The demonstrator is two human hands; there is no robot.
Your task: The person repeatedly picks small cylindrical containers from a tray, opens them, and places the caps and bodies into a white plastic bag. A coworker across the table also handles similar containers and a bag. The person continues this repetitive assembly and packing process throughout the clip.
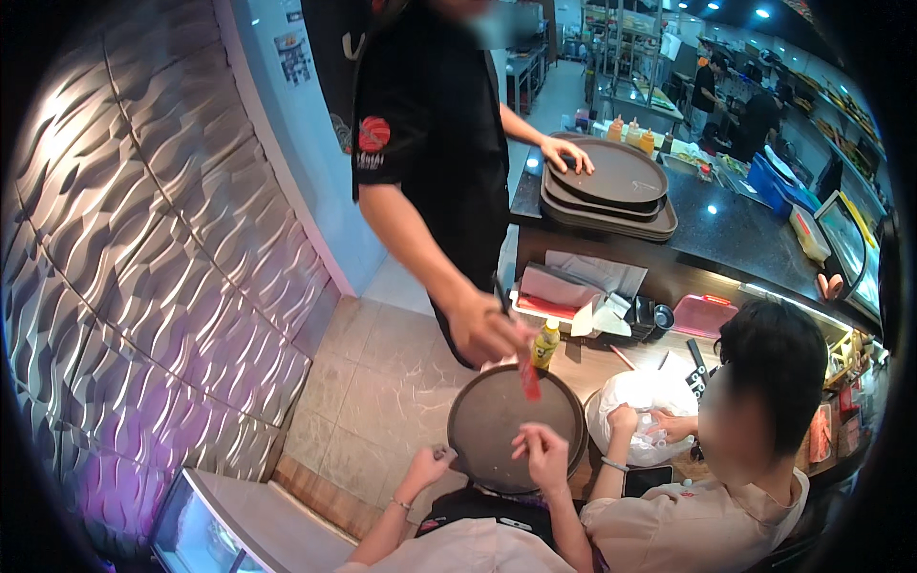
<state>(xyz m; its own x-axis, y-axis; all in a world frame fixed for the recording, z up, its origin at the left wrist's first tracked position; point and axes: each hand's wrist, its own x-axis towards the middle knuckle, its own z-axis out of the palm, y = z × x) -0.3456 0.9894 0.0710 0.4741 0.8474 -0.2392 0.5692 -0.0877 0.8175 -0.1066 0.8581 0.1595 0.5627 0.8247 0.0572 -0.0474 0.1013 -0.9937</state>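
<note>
As the tray (pixel 497 430) is seemingly steadied beneath the half-open, apparently empty right hand (pixel 544 455), the left hand (pixel 432 466) is curled at its left rim, hold unclear — level support seems called for

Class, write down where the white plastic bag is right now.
In the head view, the white plastic bag sits right of centre, immediately right of the nearer round brown tray, with a co-worker's hands on it.

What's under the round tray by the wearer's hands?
Past the right edge of the tray, a second dark rim shows, perhaps another tray's. Black cloth shows at the near edge. Anything else below is covered.
</note>
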